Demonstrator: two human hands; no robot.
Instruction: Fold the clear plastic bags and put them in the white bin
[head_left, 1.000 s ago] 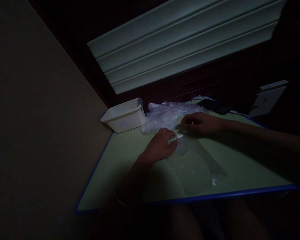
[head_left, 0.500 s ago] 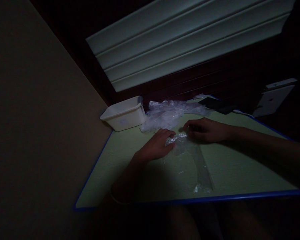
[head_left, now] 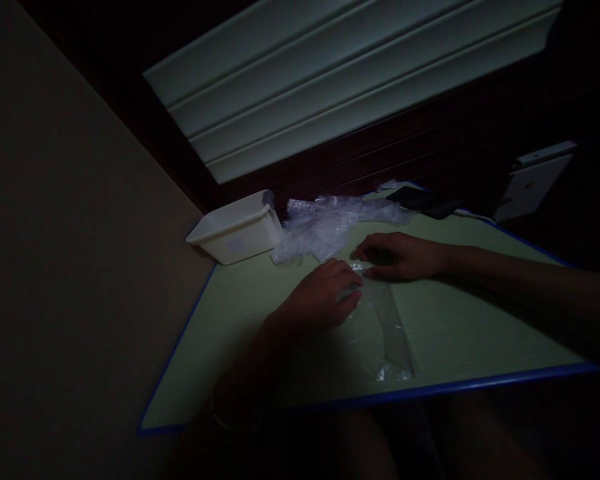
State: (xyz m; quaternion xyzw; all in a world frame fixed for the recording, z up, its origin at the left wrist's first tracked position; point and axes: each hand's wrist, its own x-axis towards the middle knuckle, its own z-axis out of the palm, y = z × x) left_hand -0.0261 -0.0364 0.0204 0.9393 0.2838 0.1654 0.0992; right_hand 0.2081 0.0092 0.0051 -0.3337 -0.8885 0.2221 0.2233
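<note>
A clear plastic bag lies flat on the pale green tabletop, its near end close to the blue front edge. Over the bag's left side is my left hand, fingers bent and parted from the thumb, with a bit of film showing in the gap. My right hand rests at the bag's far end, its fingers curved and its thumb held apart, close to the crinkled film. Neither hand is closed round the bag. The dim light hides whether the fingertips press on it.
Behind my hands lies a heap of crumpled clear plastic bags. To its left stands a white plastic bin against the wall. A dark flat object lies at the back right, with a white box-like object beyond the table's edge.
My left hand has shifted across the bag, away from its shiny far end and toward me. My right hand has moved slightly left over that end. The view has turned a little.
</note>
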